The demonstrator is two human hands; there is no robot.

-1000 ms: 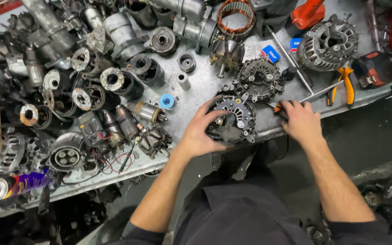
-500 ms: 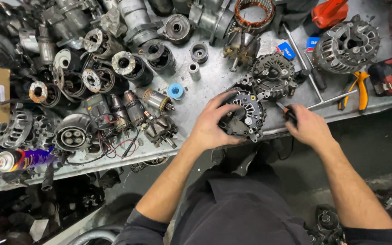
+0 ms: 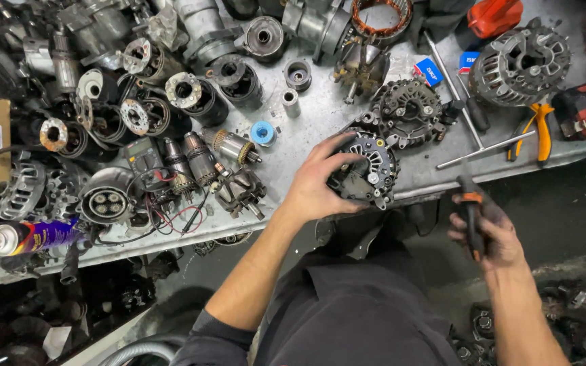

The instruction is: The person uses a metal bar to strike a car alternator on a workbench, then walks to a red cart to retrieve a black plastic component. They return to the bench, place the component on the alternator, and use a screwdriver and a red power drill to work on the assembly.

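Grey metal tabletop (image 3: 320, 112), scratched and crowded with motor parts, runs across the view above a dark floor. At its near edge, right of the middle, sits a dark alternator rear housing (image 3: 369, 168), partly overhanging the edge; the left hand (image 3: 317, 186) is clamped on its left side, fingers spread over the rim. Off the tabletop, just beyond that edge and well apart from the housing, the right hand (image 3: 488, 230) is closed around a black screwdriver with an orange band (image 3: 471, 207), held roughly upright. Just behind the housing lies another dark alternator end frame (image 3: 408, 108), and beside it a long steel rod (image 3: 486, 150) and yellow-handled pliers (image 3: 540, 129) near the right end. A silver alternator (image 3: 520, 64) stands toward the far right corner, with a red container (image 3: 493, 15) behind it. Left of the housing lie two armatures (image 3: 201, 159), a small blue ring (image 3: 263, 132) and a multimeter with red and black leads (image 3: 145, 157). A spray can (image 3: 32, 237) lies near the near left corner.
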